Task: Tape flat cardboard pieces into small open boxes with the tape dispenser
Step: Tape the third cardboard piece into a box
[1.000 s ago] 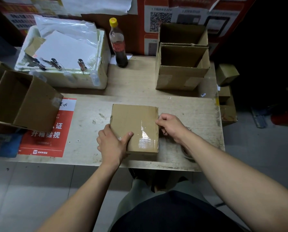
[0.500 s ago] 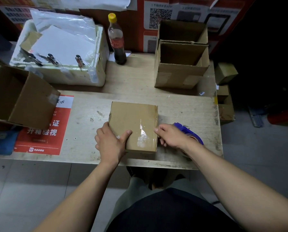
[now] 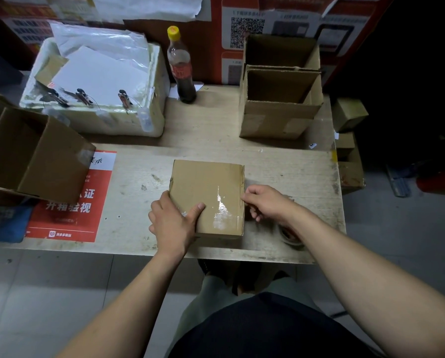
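Observation:
A closed-side-up cardboard box [image 3: 208, 187] lies on the wooden table [image 3: 293, 177] near its front edge, with shiny clear tape across its near right part. My left hand [image 3: 172, 220] holds the box's near left corner, thumb on top and fingers down the left side. At the box's right edge my right hand [image 3: 265, 202] has curled fingers, with thumb and fingertips pinching that edge beside the tape. The tape dispenser [image 3: 290, 235] lies on the table under my right forearm and is mostly hidden.
Two taped open boxes [image 3: 278, 117] stand at the back right. A larger open box [image 3: 33, 156] overhangs the table's left side. A white foam box [image 3: 100, 99] with papers and a cola bottle [image 3: 181, 65] stand at the back. A red notice [image 3: 69, 202] lies left.
My right hand has moved from beside the blue dispenser back up to the box's right edge. The dispenser is now mostly covered by my forearm. The left hand has kept its hold.

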Motion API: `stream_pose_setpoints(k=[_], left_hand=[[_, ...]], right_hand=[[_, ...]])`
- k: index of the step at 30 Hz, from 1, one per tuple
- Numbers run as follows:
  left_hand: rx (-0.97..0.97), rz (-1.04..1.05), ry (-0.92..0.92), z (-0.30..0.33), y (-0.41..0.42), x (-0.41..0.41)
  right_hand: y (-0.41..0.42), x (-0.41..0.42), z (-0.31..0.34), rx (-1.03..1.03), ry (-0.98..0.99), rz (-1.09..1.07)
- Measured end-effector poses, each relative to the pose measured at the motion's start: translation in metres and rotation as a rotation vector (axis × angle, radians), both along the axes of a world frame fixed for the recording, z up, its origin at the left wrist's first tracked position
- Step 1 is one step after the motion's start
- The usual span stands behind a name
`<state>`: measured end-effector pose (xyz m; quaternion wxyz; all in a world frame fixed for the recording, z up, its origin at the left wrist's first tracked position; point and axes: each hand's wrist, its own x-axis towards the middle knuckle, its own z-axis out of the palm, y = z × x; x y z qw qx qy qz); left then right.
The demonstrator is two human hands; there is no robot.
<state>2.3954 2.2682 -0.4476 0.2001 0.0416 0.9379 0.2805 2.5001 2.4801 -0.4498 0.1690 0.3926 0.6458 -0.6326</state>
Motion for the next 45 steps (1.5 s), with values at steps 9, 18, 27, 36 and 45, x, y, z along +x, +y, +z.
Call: stream_pose_setpoints(k=[9, 18, 27, 36, 45], left_hand=[[0.004, -0.002, 0.005, -0.001, 0.000, 0.000], [0.004, -0.001, 0.011, -0.003, 0.000, 0.000], [-0.016, -0.012, 0.027, -0.004, 0.000, 0.001], [-0.096, -0.115, 0.136, -0.010, -0.003, 0.009], [-0.133, -0.115, 0.135, -0.013, -0.001, 0.008]], right_hand=[[0.007, -0.006, -0.001, 0.000, -0.023, 0.019], [0.013, -0.021, -0.006, 0.063, -0.011, -0.016], [0.011, -0.012, -0.018, 0.111, 0.045, -0.138], [0.034, -0.027, -0.001, 0.075, 0.042, 0.096], [0.051, -0.035, 0.009, 0.046, 0.129, 0.162]])
